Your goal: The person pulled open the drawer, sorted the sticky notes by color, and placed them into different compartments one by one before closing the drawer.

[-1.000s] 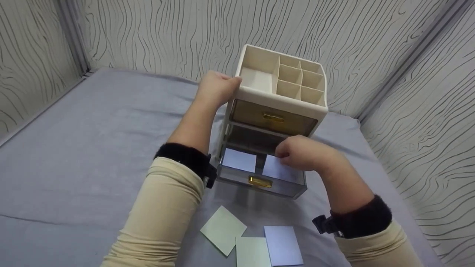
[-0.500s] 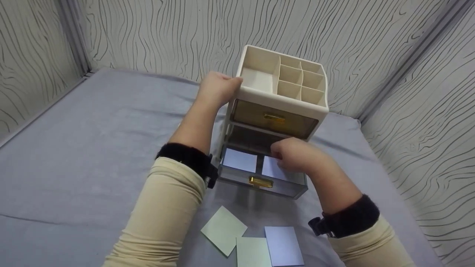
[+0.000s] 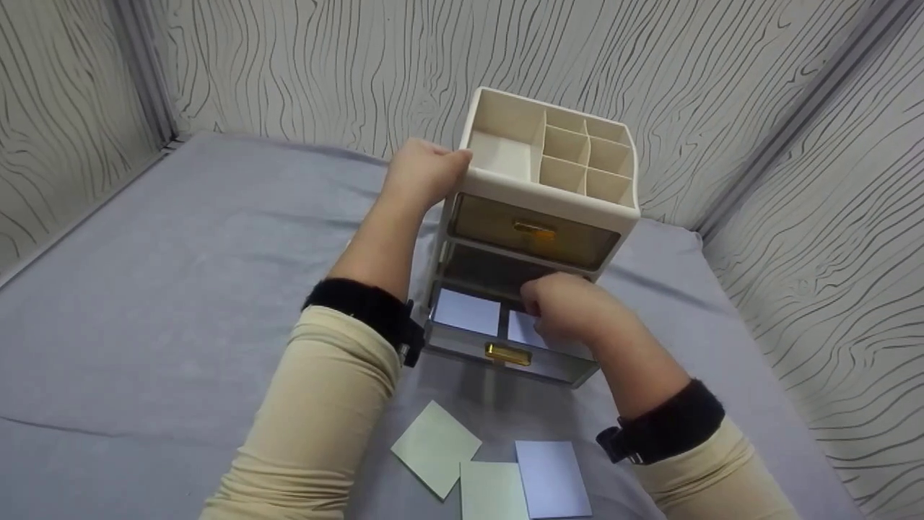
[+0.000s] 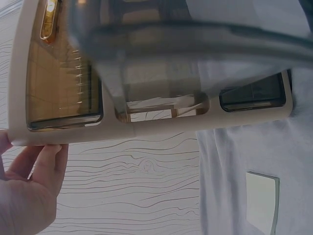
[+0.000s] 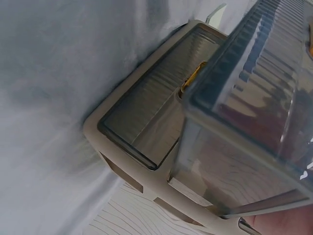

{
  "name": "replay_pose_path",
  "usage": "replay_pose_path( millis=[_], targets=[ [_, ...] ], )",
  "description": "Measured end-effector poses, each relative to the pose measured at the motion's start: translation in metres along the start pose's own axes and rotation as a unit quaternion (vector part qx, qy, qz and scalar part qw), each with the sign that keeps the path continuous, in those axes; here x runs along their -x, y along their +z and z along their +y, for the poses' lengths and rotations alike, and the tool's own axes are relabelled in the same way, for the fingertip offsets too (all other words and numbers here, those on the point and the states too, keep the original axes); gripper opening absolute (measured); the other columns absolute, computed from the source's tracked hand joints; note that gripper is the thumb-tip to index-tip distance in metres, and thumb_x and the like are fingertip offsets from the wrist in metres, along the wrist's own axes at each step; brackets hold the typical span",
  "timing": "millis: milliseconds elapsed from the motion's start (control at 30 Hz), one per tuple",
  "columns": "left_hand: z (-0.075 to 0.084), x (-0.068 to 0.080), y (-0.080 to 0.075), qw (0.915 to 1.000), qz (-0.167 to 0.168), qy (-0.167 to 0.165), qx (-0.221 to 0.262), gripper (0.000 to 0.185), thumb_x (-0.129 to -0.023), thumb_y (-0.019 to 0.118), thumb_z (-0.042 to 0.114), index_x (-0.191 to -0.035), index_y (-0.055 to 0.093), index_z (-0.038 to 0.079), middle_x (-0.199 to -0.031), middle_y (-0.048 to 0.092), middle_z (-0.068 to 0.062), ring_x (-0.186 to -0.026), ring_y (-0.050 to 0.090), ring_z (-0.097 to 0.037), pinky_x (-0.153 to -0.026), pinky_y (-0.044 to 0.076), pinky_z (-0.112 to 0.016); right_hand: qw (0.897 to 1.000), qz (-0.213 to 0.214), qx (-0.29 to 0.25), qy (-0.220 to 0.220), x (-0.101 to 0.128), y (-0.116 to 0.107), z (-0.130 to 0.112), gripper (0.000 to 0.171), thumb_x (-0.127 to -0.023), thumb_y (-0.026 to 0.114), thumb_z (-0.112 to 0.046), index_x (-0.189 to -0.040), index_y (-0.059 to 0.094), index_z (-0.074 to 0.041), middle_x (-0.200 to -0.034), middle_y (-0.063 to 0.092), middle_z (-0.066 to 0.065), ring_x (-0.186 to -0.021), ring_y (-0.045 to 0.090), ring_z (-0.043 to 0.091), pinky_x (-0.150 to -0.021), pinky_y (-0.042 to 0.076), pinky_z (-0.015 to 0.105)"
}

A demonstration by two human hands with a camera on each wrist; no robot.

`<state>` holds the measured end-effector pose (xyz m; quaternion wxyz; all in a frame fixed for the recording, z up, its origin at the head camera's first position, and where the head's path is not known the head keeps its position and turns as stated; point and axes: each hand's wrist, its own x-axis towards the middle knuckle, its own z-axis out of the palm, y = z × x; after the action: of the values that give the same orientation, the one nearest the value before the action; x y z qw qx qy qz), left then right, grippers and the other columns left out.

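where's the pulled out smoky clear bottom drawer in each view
Head: the smoky clear plastic bottom drawer sits low centre, pulled out of the cream organiser, right hand over it.
Left wrist: blurred grey band across the top.
Right wrist: large, filling the right side.
Shared landmark: the tinted upper drawer's gold handle.

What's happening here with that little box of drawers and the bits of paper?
A person steadies a cream drawer organizer with the left hand on its top corner. The right hand reaches into the pulled-out bottom drawer, on a bluish paper square; another square lies beside it. The upper drawer is closed. Three more squares lie on the grey cloth in front.
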<state>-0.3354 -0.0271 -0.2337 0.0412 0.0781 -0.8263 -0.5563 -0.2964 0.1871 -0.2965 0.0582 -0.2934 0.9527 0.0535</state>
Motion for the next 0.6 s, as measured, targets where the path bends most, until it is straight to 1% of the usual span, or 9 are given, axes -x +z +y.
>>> replay_pose_path(
  millis=[133, 267, 367, 467, 600],
  targets=[
    [-0.0002, 0.0005, -0.0005, 1.0000, -0.001, 0.000, -0.002, 0.035, -0.088, 0.056, 0.039, -0.088, 0.069, 0.007, -0.095, 0.062, -0.003, -0.089, 0.053, -0.017, -0.074, 0.043, -0.028, 1.000, -0.006, 0.002, 0.008, 0.0000, 0.0012, -0.0008, 0.014, -0.073, 0.061, -0.002, -0.068, 0.054, -0.013, -0.063, 0.050, -0.001, -0.060, 0.046, 0.019, -0.056, 0.040, 0.034],
    [0.0003, 0.0004, -0.0009, 1.0000, -0.003, 0.001, -0.005, 0.035, -0.088, 0.055, 0.039, -0.093, 0.070, 0.008, -0.098, 0.062, -0.003, -0.091, 0.053, -0.016, -0.078, 0.044, -0.028, 1.000, -0.004, 0.014, 0.006, -0.0007, 0.0032, -0.0002, 0.015, -0.074, 0.061, -0.003, -0.068, 0.054, -0.013, -0.063, 0.050, -0.001, -0.060, 0.046, 0.019, -0.056, 0.040, 0.034],
    [0.0002, 0.0004, -0.0011, 1.0000, -0.004, 0.000, -0.007, 0.035, -0.088, 0.055, 0.040, -0.096, 0.070, 0.008, -0.100, 0.062, -0.003, -0.092, 0.053, -0.016, -0.080, 0.044, -0.029, 1.000, 0.004, 0.019, -0.005, -0.0004, 0.0041, 0.0011, 0.013, -0.073, 0.062, -0.003, -0.068, 0.054, -0.013, -0.063, 0.050, -0.001, -0.060, 0.046, 0.020, -0.056, 0.040, 0.034],
    [0.0000, 0.0000, -0.0010, 1.0000, -0.004, 0.002, -0.008, 0.035, -0.088, 0.055, 0.039, -0.093, 0.070, 0.008, -0.100, 0.062, -0.003, -0.092, 0.053, -0.017, -0.079, 0.044, -0.029, 1.000, 0.011, 0.016, -0.017, 0.0012, 0.0035, 0.0032, 0.012, -0.073, 0.063, -0.004, -0.068, 0.055, -0.012, -0.062, 0.049, -0.001, -0.060, 0.046, 0.020, -0.056, 0.040, 0.034],
    [-0.0002, -0.0009, -0.0011, 0.9998, -0.007, 0.005, -0.016, 0.036, -0.088, 0.054, 0.040, -0.095, 0.070, 0.008, -0.101, 0.062, -0.003, -0.093, 0.053, -0.016, -0.079, 0.043, -0.029, 0.999, 0.027, 0.012, -0.046, 0.0050, 0.0001, 0.0071, 0.012, -0.071, 0.065, -0.003, -0.068, 0.056, -0.010, -0.062, 0.049, -0.001, -0.060, 0.046, 0.019, -0.057, 0.041, 0.034]
  ],
)
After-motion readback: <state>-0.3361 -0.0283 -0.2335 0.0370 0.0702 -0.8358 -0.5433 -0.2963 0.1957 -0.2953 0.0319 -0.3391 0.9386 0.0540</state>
